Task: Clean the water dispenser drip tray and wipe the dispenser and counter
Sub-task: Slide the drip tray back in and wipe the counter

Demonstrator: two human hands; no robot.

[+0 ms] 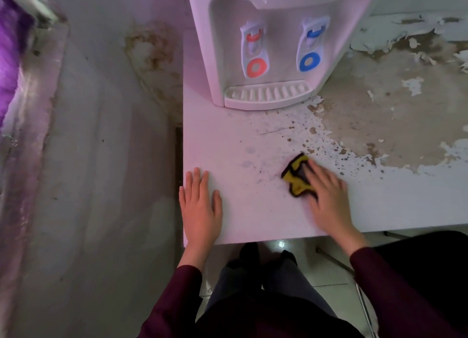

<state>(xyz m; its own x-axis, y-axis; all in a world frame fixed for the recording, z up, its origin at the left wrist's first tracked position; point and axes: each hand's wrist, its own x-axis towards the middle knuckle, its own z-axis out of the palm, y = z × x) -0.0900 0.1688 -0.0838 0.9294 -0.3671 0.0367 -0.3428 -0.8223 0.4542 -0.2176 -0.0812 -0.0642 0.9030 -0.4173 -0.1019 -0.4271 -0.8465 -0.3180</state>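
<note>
- I see the right hand (326,196) pressing flat on a yellow cloth (297,177) with dark edges. The fingers are spread over the cloth, not curled round it, so it is pinned under the hand and not clamped.
- The cloth lies on the bench (253,211), near the front edge and a bit right of the middle. Part of it peeks out on the left side of the hand.
- The left hand (200,208) lies flat and open on the bench, close to the bench's left front corner. It holds nothing. The two hands are well apart.
- Both arms wear dark red sleeves (395,287).
- The bench top is white near the hands. There are small brown specks just past the cloth.
- Farther right, a big patch of peeled paint (379,115) shows brown underneath, with white flakes around it.
- The water dispenser (266,33) stands at the back of the bench, well away from both hands. It is white.
- It has a red tap (254,51) on the left and a blue tap (310,45) on the right.
- The drip tray (268,93) sits in its place at the bottom of the dispenser, under the taps. It has ribs across the top.
- Left of the bench is a stained wall (152,49) with brown marks.
- Under the bench edge I see a tiled floor (326,274).
</note>
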